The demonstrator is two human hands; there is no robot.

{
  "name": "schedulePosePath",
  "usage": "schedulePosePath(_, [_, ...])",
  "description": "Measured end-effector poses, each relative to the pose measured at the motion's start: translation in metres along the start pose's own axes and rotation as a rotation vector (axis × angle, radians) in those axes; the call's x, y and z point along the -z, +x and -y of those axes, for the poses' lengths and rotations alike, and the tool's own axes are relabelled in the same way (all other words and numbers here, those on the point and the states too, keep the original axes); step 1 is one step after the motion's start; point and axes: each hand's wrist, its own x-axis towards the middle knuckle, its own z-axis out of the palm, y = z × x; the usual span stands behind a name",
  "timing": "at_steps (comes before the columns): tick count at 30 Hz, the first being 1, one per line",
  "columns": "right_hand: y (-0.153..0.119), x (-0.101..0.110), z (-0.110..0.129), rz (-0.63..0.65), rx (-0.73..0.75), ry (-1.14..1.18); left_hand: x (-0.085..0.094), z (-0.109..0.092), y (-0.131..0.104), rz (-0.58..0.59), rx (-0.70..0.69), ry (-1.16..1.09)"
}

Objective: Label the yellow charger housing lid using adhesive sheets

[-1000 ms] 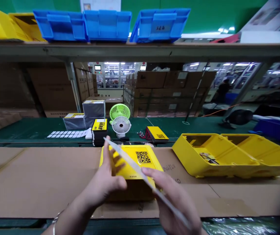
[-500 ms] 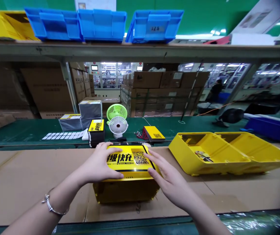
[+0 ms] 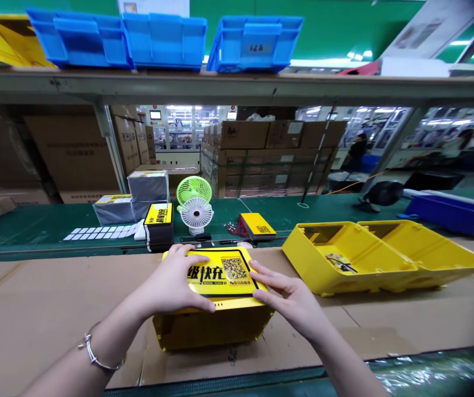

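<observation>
A yellow plastic case [image 3: 216,328] stands on the cardboard in front of me, its dark hollow side facing me. On its top lies a yellow label [image 3: 206,273] with black characters, a black border and a QR code. My left hand [image 3: 181,278] rests over the label's left part, fingers spread towards the back edge and thumb at the front edge; it covers some characters. My right hand [image 3: 288,300] touches the label's right edge with its thumb and fingertips, fingers apart. Neither hand is closed around the case.
Two joined yellow case shells [image 3: 369,270] lie open at right, wires inside one. Behind are a stack of yellow labels [image 3: 257,224], a black-sided label stack [image 3: 159,226], a white fan [image 3: 196,215], a green fan [image 3: 191,187] and wrapped blocks [image 3: 149,190]. Blue bins [image 3: 164,41] line the shelf above.
My view has shifted slightly. My right thumb and fingers have moved a little along the label's right edge, and more of the QR code's lower text shows. My left hand stays on the label.
</observation>
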Motion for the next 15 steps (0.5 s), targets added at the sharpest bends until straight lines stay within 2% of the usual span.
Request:
schedulePosePath(4, [0.003, 0.006, 0.012, 0.066, -0.018, -0.078, -0.002, 0.005, -0.005, 0.03, -0.024, 0.057])
schedulePosePath(7, [0.01, 0.014, 0.015, 0.171, 0.017, -0.147, 0.002, 0.016, -0.016, 0.106, 0.006, 0.089])
schedulePosePath(12, [0.039, 0.022, -0.001, 0.332, 0.041, 0.073, 0.015, 0.038, -0.038, 0.158, 0.109, -0.022])
schedulePosePath(13, [0.048, 0.02, -0.004, 0.34, 0.025, 0.096, 0.016, 0.04, -0.041, 0.155, 0.12, -0.03])
schedulePosePath(15, [0.067, 0.014, -0.006, 0.273, 0.003, -0.029, 0.014, 0.04, -0.043, 0.128, 0.13, -0.021])
